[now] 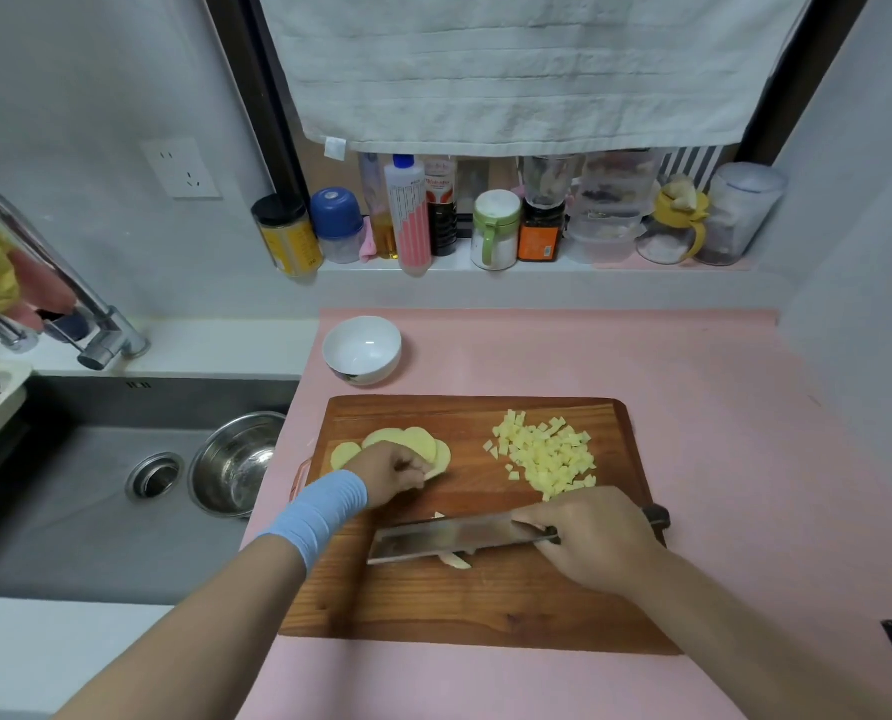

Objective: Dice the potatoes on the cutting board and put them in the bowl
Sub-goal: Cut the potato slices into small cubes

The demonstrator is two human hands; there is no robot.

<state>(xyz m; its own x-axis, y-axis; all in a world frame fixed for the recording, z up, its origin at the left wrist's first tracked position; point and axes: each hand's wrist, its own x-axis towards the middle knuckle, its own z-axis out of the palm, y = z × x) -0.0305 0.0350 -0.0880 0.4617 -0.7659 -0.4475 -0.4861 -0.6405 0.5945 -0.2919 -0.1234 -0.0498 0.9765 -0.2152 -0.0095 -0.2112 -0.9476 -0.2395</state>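
While curled, left fingers (411, 469) on potato slices (413, 440).

One head camera looks forward and down from close above the worktop (693, 387), toward its far edge and the wall.

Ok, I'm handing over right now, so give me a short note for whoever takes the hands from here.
Left hand pinches the potato slices at the far left of the cutting board.
Right hand grips the cleaver, blade over the board's near half.
Done: a diced pile sits on the board's far right.
Left: dice the slices, then move everything into the bowl, which sits empty beyond the board.
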